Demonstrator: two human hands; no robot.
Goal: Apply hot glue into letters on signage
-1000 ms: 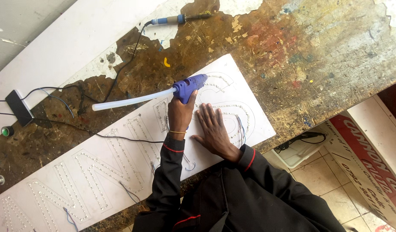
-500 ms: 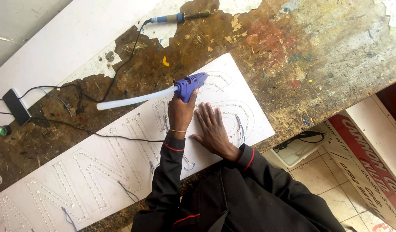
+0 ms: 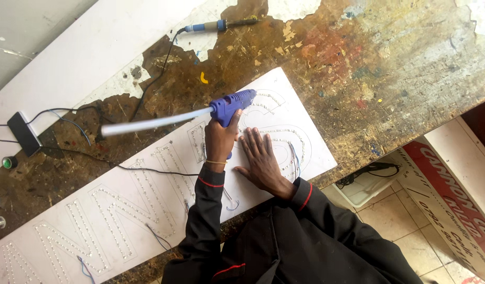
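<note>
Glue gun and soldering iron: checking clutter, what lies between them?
Head view: between glue gun and soldering iron, bare worn bench top with a small yellow scrap.

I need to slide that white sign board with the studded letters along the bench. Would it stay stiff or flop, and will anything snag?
The white sign board looks thin and long, so it would probably flex if lifted by one end. It likely slides easily lying flat on the workbench. The loose wires poking from it could catch.

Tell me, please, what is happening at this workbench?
A person in a dark jacket holds a purple glue gun in the left hand, with a long white glue stick at its back. The right hand lies flat on a white sign board with letters outlined in small lights. A soldering iron lies on the worn bench.
</note>
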